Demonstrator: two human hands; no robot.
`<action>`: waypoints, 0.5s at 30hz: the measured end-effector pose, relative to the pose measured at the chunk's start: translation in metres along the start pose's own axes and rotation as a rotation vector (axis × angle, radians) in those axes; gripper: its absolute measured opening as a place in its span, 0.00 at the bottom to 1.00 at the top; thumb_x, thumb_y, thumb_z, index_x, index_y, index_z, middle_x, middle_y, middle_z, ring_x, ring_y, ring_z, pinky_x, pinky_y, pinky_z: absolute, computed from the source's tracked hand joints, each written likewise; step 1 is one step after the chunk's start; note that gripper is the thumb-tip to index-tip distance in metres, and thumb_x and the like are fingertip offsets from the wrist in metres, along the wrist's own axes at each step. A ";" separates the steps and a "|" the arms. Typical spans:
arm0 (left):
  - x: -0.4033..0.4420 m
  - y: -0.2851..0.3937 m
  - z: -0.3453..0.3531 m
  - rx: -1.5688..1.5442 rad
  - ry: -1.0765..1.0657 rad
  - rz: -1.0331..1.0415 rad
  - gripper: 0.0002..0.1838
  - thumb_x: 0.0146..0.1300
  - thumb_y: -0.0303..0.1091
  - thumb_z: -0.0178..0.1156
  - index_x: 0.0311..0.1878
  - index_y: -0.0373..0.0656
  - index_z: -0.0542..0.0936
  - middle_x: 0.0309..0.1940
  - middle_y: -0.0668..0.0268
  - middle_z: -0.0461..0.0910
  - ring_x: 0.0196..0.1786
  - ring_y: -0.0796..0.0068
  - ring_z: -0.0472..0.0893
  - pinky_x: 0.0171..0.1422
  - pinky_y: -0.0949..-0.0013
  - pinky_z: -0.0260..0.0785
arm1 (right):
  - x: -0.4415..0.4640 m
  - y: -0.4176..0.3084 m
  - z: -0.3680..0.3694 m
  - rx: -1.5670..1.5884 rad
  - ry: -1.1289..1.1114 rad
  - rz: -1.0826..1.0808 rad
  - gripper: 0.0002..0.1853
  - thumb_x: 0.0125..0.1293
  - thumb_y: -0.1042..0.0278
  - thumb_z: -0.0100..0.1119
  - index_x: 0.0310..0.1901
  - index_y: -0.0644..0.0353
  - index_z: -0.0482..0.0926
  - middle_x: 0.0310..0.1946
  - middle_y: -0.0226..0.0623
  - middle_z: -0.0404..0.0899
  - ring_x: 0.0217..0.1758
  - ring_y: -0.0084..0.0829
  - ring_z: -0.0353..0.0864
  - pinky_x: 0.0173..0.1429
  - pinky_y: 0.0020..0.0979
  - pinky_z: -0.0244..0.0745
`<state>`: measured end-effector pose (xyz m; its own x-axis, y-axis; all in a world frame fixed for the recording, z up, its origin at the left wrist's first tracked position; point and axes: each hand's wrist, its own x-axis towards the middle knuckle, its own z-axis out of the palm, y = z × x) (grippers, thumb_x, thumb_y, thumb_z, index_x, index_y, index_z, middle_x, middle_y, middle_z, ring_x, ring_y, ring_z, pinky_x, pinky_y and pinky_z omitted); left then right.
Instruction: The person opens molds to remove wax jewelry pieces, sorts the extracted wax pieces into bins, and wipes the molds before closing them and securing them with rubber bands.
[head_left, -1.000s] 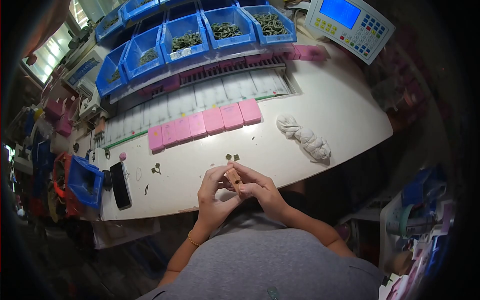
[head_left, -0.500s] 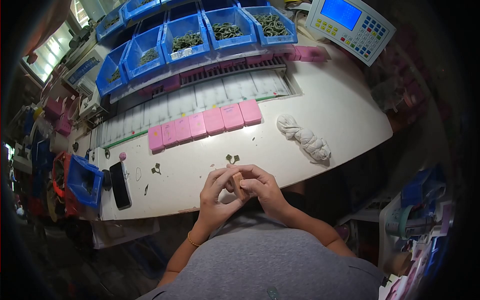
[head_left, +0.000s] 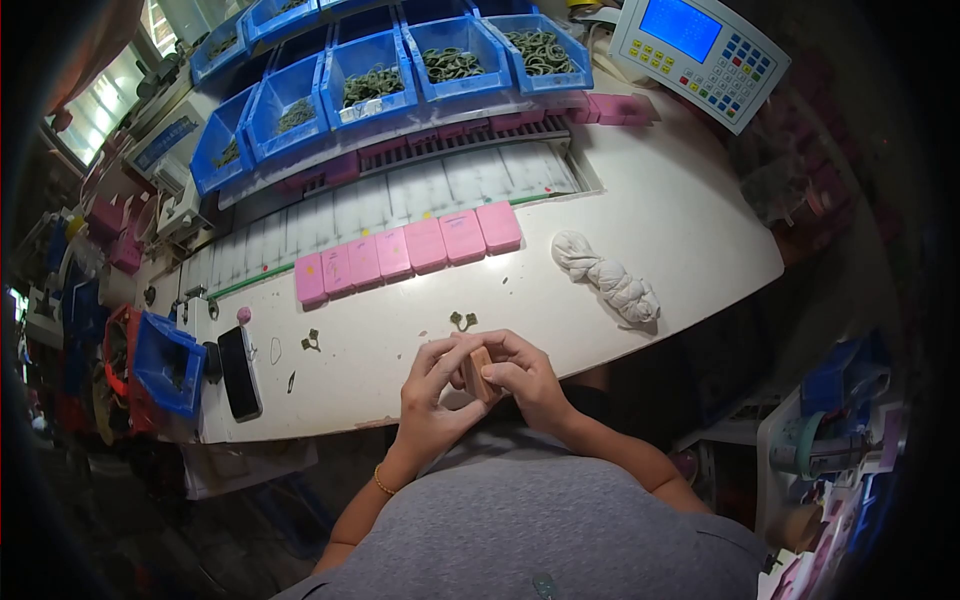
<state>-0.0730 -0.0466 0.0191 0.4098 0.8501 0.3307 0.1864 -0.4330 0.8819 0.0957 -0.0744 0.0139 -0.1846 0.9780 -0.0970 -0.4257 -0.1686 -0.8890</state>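
Observation:
Near the table's front edge, both hands are closed round a small pinkish-orange block (head_left: 482,372), held on edge in front of my body. My left hand (head_left: 432,385) grips it from the left, fingers bent over its top. On the right side, my right hand (head_left: 525,375) presses its thumb against the block's face. What lies on the block's far side is hidden by the fingers. Just beyond the fingertips lies a small dark green wax-like piece (head_left: 463,320) with a forked shape. A similar green piece (head_left: 311,340) rests further left.
A row of several pink blocks (head_left: 427,245) stands mid-table. Behind it are blue bins (head_left: 371,80) of green pieces. A twisted white cloth (head_left: 606,278) lies right, a phone (head_left: 240,371) left. A control panel (head_left: 700,55) with a blue screen is at back right.
The block is turned slightly, showing a little more of its face. Both hands keep their hold in nearly the same place.

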 end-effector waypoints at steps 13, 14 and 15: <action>0.000 -0.002 0.001 -0.015 0.000 0.028 0.36 0.48 0.22 0.73 0.65 0.46 0.80 0.58 0.63 0.75 0.49 0.74 0.78 0.48 0.72 0.74 | 0.002 0.010 0.009 -0.023 0.132 -0.097 0.15 0.77 0.67 0.49 0.58 0.66 0.75 0.46 0.36 0.80 0.48 0.22 0.79 0.53 0.25 0.77; -0.001 -0.003 0.001 -0.015 0.000 0.028 0.36 0.48 0.22 0.73 0.65 0.46 0.80 0.58 0.63 0.75 0.49 0.74 0.78 0.48 0.72 0.74 | 0.003 0.009 0.008 -0.024 0.131 -0.096 0.15 0.77 0.67 0.49 0.58 0.66 0.75 0.46 0.36 0.80 0.48 0.22 0.79 0.53 0.25 0.77; -0.002 -0.005 0.001 -0.035 -0.009 0.009 0.36 0.48 0.22 0.74 0.65 0.45 0.79 0.58 0.63 0.75 0.48 0.75 0.77 0.48 0.73 0.74 | 0.004 0.007 0.005 0.034 0.116 -0.032 0.14 0.78 0.67 0.48 0.57 0.66 0.75 0.46 0.38 0.81 0.48 0.23 0.80 0.54 0.25 0.78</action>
<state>-0.0740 -0.0466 0.0136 0.4191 0.8434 0.3363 0.1513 -0.4301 0.8900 0.0873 -0.0722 0.0095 -0.0676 0.9902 -0.1220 -0.4601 -0.1394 -0.8768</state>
